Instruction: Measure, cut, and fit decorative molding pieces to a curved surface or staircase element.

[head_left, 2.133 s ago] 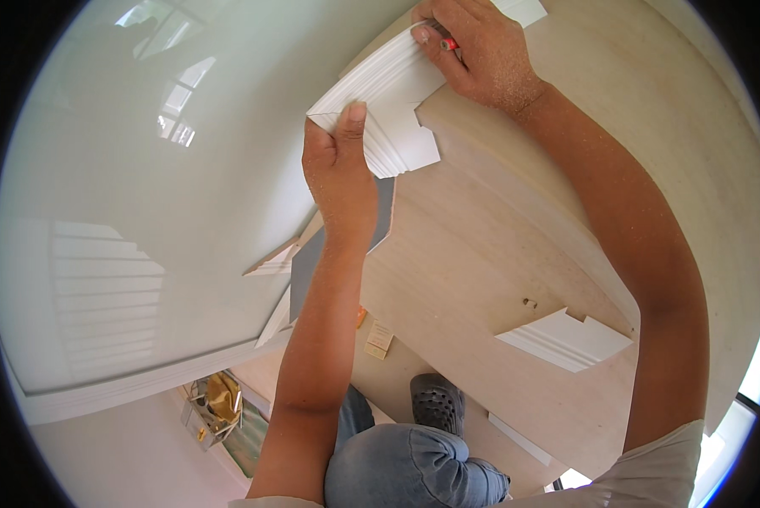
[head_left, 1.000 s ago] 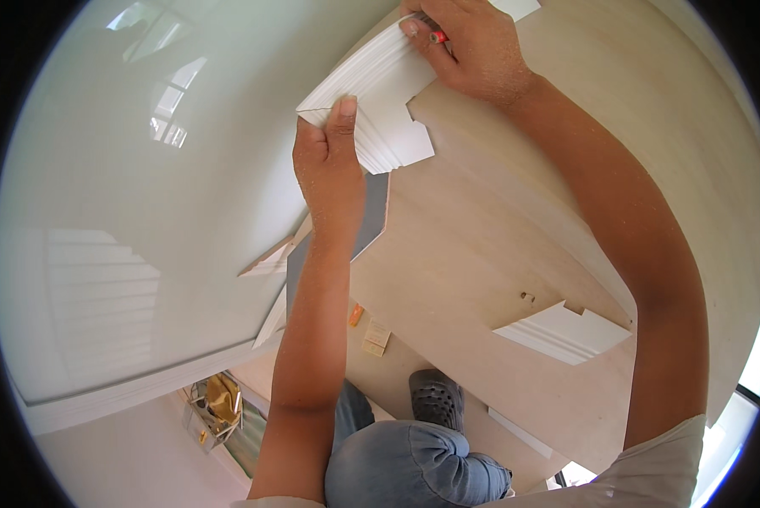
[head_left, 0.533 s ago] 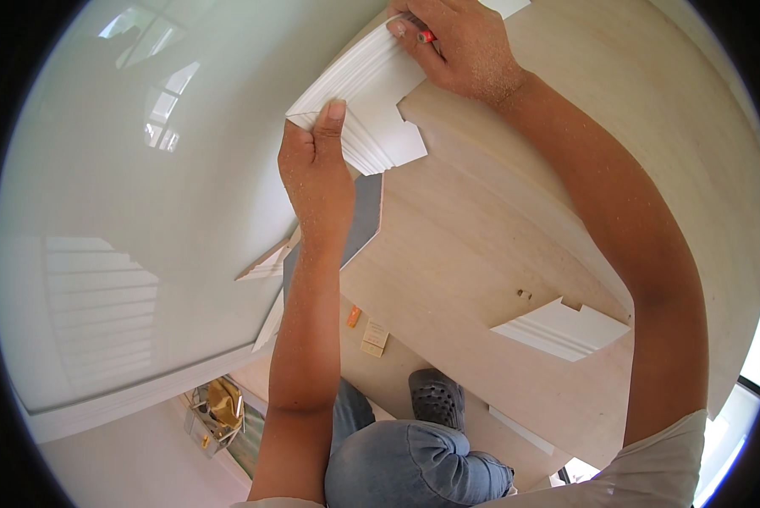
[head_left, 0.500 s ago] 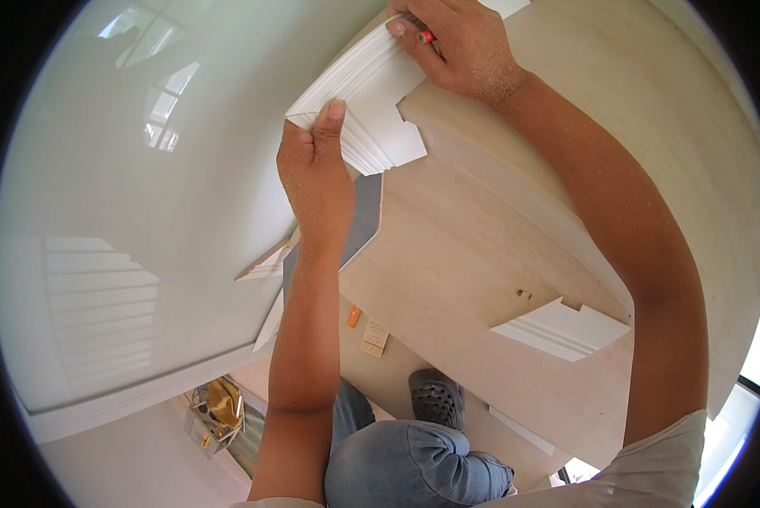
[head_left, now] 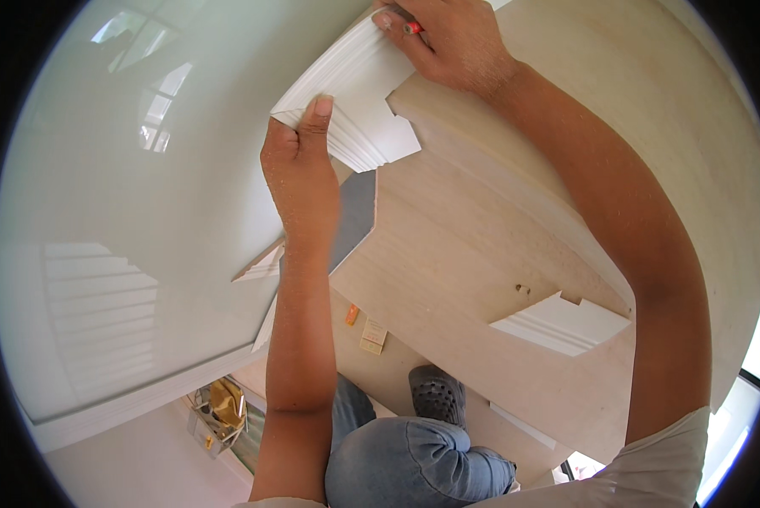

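Note:
Two mitred pieces of white grooved moulding point(head_left: 350, 72) meet at a corner at the top of the view, beside the glossy pale panel. My left hand point(head_left: 304, 173) is closed on that corner, its thumb pressed on the front face and its fingers hidden behind. At the upper end my right hand point(head_left: 465, 46) is closed around a thin stick with a red end, which looks like a pencil point(head_left: 411, 28). The right thumb rests against the moulding. The pencil's other end is hidden. Dust speckles both hands.
A glossy pale panel point(head_left: 143, 279) fills the left. On the wooden board point(head_left: 465, 245) lies a notched moulding offcut point(head_left: 562, 324); another offcut point(head_left: 261, 264) is near my left forearm. Below are an orange item point(head_left: 352, 314), a small cream packet point(head_left: 373, 336) and a cluttered metal-edged container point(head_left: 219, 415).
Both hands and the moulding have shifted slightly left and upward together. The hold of each hand looks the same.

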A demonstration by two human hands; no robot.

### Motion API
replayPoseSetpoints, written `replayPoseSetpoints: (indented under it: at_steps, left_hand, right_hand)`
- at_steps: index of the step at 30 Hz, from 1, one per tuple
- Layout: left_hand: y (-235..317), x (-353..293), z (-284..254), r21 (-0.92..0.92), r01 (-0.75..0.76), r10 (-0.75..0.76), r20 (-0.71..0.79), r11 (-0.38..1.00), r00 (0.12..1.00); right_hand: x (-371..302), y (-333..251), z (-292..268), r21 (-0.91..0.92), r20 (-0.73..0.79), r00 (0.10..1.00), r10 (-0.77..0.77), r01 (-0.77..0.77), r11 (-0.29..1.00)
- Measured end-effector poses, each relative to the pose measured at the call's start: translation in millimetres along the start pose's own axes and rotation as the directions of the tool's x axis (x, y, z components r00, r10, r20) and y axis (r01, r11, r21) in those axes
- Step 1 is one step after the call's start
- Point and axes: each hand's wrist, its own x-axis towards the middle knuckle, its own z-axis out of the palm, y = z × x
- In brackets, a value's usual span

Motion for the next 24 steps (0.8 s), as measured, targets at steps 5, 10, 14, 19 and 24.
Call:
replayPoseSetpoints:
  at_steps: [5,10,14,19,24]
  left_hand:
    - [-4.3,-1.4,-7.8,-0.047,0.049,-0.046,0.052,0.998,0.998]
    - [-3.6,3.7,-11.7,-0.055,0.050,-0.046,0.076,0.997,0.996]
    - [-3.2,9.2,-4.5,-0.112,0.041,-0.031,0.088,0.993,0.996]
    - [-0.1,8.0,-4.6,-0.243,0.092,-0.073,0.086,0.966,0.994]
    - [6.9,-0.5,0.4,-0.277,0.088,-0.070,0.074,0.957,0.995]
  right_hand:
    - [-3.4,-2.8,1.6,-0.010,0.003,1.000,0.008,-0.008,1.000]
    - [0.2,-1.2,1.3,-0.015,0.028,1.000,0.010,-0.010,1.000]
    - [2.2,4.0,-0.1,-0.034,0.008,1.000,0.001,-0.001,0.999]
    - [0.9,4.1,4.9,-0.005,0.039,0.999,0.032,-0.032,0.999]
    - [-5.2,2.9,-1.7,0.007,0.026,1.000,0.016,-0.016,1.000]
